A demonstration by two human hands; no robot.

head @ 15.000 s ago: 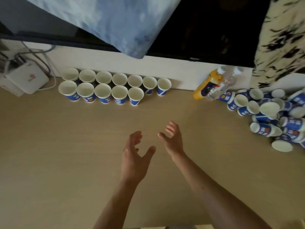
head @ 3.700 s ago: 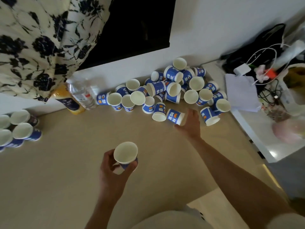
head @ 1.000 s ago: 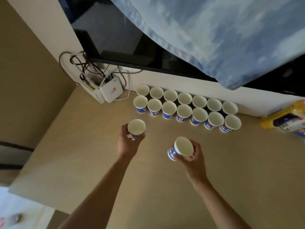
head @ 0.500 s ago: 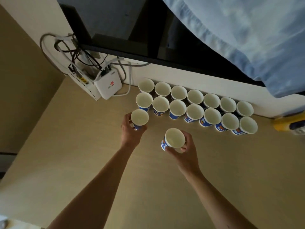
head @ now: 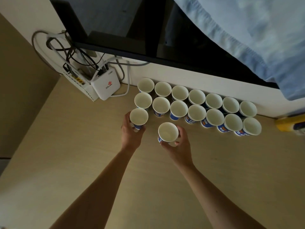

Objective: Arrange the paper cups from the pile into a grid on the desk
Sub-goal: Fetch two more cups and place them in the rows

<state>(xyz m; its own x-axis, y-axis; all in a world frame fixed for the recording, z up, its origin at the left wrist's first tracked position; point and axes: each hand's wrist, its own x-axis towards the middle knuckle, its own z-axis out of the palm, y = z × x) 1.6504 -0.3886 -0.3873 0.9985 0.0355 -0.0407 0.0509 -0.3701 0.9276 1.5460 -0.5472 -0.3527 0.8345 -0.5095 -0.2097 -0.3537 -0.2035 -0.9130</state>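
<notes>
The left hand (head: 132,135) grips a paper cup (head: 139,116) just in front of the two finished rows (head: 196,104) on the counter (head: 222,162), apparently starting a third. The right hand (head: 179,147) grips a second cup (head: 168,132), upright and ready to go alongside.

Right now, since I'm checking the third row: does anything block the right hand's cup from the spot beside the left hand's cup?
Nothing visible: only bare desk between the cup in the right hand and that spot.
</notes>
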